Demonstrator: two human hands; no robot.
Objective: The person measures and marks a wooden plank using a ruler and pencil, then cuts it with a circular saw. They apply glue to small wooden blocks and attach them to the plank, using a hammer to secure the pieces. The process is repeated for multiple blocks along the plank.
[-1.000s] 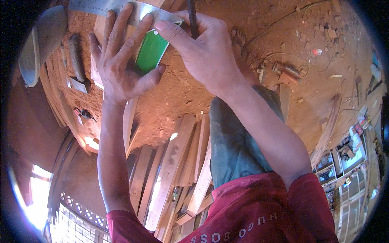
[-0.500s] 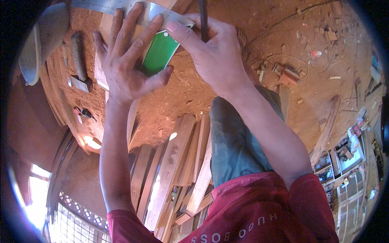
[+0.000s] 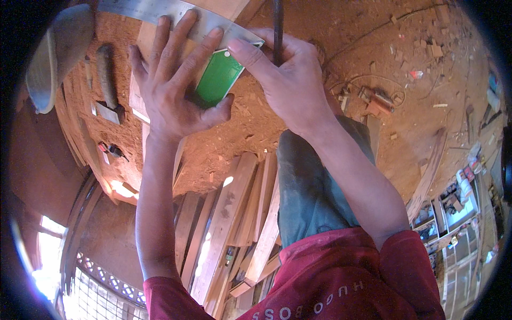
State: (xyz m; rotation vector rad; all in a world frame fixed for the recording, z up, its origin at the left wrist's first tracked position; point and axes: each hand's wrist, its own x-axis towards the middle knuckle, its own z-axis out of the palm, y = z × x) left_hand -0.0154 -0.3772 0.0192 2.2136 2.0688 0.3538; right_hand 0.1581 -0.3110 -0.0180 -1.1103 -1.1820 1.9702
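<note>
A try square with a green stock (image 3: 217,78) and a silver, marked metal blade (image 3: 133,7) lies over a pale wooden board (image 3: 151,36) at the top of the view. My left hand (image 3: 173,98) is laid on the square, fingers spread across the blade and thumb out beside the stock. My right hand (image 3: 293,80) is closed at the square's corner, its thumb on the blade's right end. A dark, slim pencil-like stick (image 3: 278,26) stands upright in that hand; its lower end is hidden by the fingers.
Left of the board lies a wooden-handled tool (image 3: 108,80) with a flat metal head, and a small red-and-black object (image 3: 109,149). Several planks (image 3: 224,224) lie below my hands. A reddish power tool (image 3: 378,101) with a cord lies right, on ground strewn with wood scraps.
Both hands and the square sit slightly farther right and lower in view. My left fingers stay spread on the square, and my right hand keeps its grip.
</note>
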